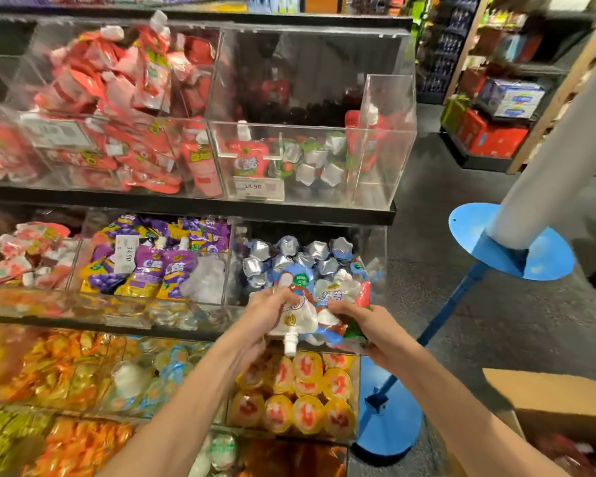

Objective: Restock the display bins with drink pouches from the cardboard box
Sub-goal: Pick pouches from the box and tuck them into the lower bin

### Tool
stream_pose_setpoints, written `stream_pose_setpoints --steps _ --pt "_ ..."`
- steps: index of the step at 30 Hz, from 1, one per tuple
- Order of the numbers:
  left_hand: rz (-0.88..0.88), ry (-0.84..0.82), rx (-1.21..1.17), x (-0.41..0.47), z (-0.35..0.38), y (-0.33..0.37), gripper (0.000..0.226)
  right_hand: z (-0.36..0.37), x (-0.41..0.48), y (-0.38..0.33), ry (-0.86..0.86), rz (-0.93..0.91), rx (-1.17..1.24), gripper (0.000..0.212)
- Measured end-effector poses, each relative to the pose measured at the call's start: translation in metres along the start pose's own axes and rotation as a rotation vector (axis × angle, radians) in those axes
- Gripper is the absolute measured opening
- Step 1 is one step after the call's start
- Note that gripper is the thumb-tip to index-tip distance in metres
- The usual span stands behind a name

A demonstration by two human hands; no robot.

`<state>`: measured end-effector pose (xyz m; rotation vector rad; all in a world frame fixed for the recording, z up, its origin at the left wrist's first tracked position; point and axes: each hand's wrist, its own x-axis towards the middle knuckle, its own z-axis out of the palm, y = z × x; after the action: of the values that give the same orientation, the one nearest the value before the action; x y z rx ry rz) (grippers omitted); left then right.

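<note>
As left hand grips pouches, right hand does.

Our bare left forearm rises from the lower left and our bare right forearm from the lower right, slanting inward so that the two hands sit close together and almost level. Our left hand shows its back to us, fingers curled round a white pouch whose spout points down. Just beside it, our right hand grips a bunch of pouches, thumb on top and fingers curled beneath.
</note>
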<state>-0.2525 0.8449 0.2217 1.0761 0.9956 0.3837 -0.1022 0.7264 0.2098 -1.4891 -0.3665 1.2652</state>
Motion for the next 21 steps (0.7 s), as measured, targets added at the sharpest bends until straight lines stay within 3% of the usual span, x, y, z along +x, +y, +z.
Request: stream_pose_setpoints --steps 2,4,6,8,11,13,16,19,21 --pt "0.022 -0.027 0.009 0.002 -0.015 0.010 0.048 0.008 0.000 0.001 0.042 0.002 0.017 0.027" --pt "0.126 -0.042 0.029 0.002 -0.029 0.020 0.060 0.018 0.000 0.002 0.093 0.021 0.026 0.027" --pt "0.236 -0.097 0.026 0.006 -0.041 0.029 0.077 0.024 0.001 0.004 0.135 0.031 0.045 0.038" --pt "0.349 -0.096 0.055 0.011 -0.052 0.037 0.071 0.027 0.002 0.008 0.164 0.040 0.071 0.053" --pt "0.563 0.052 0.287 0.014 -0.060 0.052 0.041 0.027 0.002 0.010 0.185 0.034 0.114 0.051" --pt "0.698 0.106 0.470 0.017 -0.066 0.060 0.036 0.027 0.002 0.007 0.182 0.025 0.110 0.050" --pt "0.888 0.104 0.681 0.022 -0.076 0.064 0.047 0.029 0.003 0.000 0.136 0.035 0.085 0.045" --pt "1.085 0.093 0.880 0.028 -0.082 0.064 0.072 0.030 0.011 -0.008 0.103 0.035 0.056 0.042" --pt "1.280 0.198 1.138 0.028 -0.082 0.059 0.066 0.030 0.016 -0.012 0.086 0.027 0.051 0.038"
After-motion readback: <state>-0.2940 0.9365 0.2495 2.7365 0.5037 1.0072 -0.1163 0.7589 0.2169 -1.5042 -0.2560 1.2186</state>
